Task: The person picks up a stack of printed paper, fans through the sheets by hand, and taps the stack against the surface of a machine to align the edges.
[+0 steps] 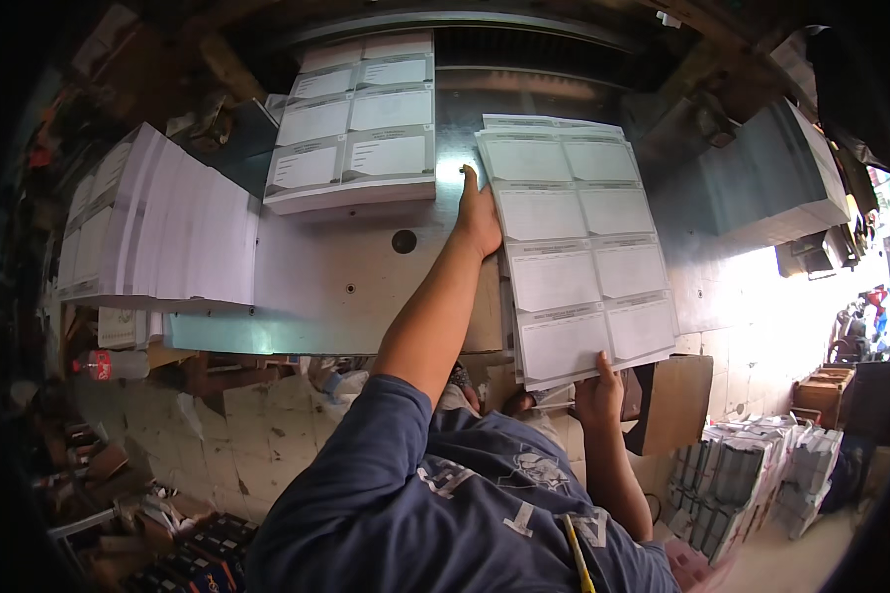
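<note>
A loose stack of printed sheets [554, 252], each with two columns of bordered boxes, hangs partly over the near edge of the metal table. My left hand [479, 219] grips its left side, thumb pointing up and fingers hidden beneath the paper. At the near right corner my right hand [600, 392] holds the stack, its thumb on top and the other fingers mostly under it. The sheets are slightly fanned, with uneven edges. Left of them lies a thick squared pile of similar printed sheets [366, 128].
A tall paper stack [173, 222] stands at the table's left end, another [776, 178] at its right. The metal tabletop [366, 257] has a dark round hole. Below are a cardboard piece [674, 400], bundled paper [727, 484] at right, and a bottle [114, 365] at left.
</note>
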Available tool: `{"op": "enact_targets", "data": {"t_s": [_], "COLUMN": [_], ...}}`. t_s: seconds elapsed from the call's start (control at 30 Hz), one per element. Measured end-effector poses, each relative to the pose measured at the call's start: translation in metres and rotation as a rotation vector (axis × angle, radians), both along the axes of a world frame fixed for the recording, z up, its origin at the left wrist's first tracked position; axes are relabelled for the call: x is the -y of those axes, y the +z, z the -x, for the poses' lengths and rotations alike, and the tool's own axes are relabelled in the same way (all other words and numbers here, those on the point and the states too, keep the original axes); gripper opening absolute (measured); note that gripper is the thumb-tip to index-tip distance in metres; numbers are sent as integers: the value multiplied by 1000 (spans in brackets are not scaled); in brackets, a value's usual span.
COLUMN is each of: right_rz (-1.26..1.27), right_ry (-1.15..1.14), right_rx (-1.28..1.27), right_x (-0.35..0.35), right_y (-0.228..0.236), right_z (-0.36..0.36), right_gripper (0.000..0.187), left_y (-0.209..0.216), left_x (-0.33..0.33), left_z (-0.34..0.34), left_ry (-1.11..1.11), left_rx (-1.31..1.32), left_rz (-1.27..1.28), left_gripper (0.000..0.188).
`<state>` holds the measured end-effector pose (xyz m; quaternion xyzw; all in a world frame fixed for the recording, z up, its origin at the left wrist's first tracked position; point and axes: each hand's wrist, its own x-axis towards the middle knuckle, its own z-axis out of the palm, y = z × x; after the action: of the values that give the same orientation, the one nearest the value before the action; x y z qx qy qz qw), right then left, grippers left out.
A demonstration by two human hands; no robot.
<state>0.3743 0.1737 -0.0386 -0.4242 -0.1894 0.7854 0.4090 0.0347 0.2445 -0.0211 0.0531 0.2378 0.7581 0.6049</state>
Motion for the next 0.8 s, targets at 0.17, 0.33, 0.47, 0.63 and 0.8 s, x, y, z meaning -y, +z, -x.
{"op": "enact_targets", "data": {"t_s": [0.17,0.33,0.47,0.63,0.8], "right_rz": [-3,18,6,-11,19], "right_ry": [-31,-37,-2,-30,7], "right_rx": [42,93,89,68,-1], "right_x": [1,0,-3,2,-4], "right_y": [22,21,14,20,12], "right_z": [15,14,8,11,8], "right_gripper": [31,33,32,32,42], "left_y": [1,2,14,21,7], "left_x": [0,-2,-2,-7,-22], "left_z": [2,2,-1,-7,5], "left_ry": [4,-7,-41,-38,-25], "left_rx": [24,-15,-8,-99,-126], "left_rz": [19,18,-30,-59,-80], "left_gripper": [99,98,95,81,71]}}
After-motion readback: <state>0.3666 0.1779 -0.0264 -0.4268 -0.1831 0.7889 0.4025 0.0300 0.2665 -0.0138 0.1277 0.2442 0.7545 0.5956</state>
